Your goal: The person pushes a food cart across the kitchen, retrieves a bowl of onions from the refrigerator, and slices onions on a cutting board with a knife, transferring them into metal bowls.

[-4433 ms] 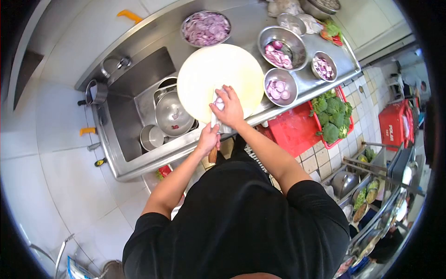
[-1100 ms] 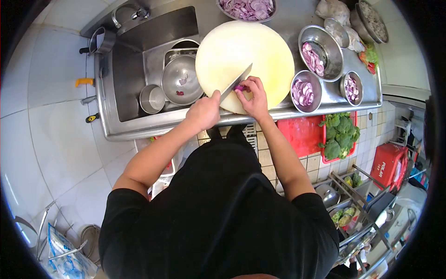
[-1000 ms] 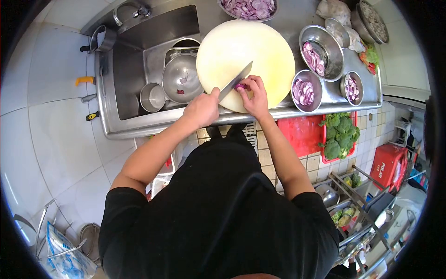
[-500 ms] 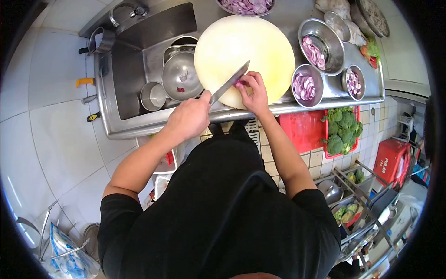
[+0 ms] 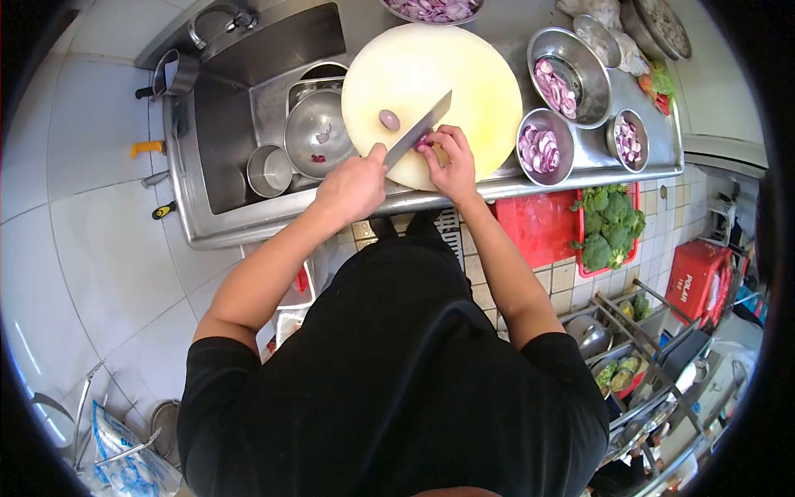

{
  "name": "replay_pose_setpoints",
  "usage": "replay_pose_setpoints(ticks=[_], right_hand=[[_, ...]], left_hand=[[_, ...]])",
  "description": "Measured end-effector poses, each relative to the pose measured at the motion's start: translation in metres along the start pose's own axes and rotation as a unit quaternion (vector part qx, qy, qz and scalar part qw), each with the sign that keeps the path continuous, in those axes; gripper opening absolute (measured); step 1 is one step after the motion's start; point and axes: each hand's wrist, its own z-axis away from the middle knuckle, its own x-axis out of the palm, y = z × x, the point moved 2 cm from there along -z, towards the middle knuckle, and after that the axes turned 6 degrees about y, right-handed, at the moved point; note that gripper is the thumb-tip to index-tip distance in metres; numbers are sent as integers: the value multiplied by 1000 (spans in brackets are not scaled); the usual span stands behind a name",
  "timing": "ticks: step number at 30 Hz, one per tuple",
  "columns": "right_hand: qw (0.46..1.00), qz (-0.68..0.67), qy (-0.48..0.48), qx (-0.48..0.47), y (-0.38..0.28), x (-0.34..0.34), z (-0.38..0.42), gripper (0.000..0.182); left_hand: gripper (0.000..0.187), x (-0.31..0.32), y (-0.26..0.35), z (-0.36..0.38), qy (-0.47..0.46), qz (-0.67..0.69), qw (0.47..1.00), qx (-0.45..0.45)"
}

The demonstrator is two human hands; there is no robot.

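Note:
My left hand [image 5: 354, 190] is closed round the handle of a large knife [image 5: 426, 124], whose blade slants up and right over the round, pale cutting board [image 5: 472, 74]. Beside the blade, the bent fingers of my right hand [image 5: 453, 170] pinch a small purple onion piece [image 5: 423, 145] near the board's front edge. Another purple onion piece [image 5: 389, 120] lies on the board, left of the blade. Sliced onion fills part of a bowl [image 5: 566, 137] to the right of the board.
A sink [image 5: 224, 124] with metal bowls [image 5: 319, 132] is on the left. More sliced onion sits in a large bowl [image 5: 596, 91], a small bowl [image 5: 644, 157] and a bowl [image 5: 435, 10] behind the board. Broccoli [image 5: 613, 224] stands below the counter.
The knife and my left hand have moved slightly up and right. A purple onion piece now shows on the board, left of the blade. My right hand still pinches its piece.

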Motion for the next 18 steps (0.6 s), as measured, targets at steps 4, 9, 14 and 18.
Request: replay_pose_setpoints(ticks=[4, 9, 14, 18], right_hand=[[1000, -2, -1, -2, 0, 0, 0, 18], [1000, 0, 4, -3, 1, -1, 0, 17], [1000, 7, 8, 2, 3, 0, 0, 16], [1000, 2, 12, 0, -1, -1, -1, 16]], left_hand=[[22, -15, 5, 17, -5, -15, 1000, 8], [25, -25, 4, 34, -23, -22, 999, -9], [20, -26, 7, 32, -39, -35, 999, -15], [24, -25, 7, 26, -53, -40, 998, -22]])
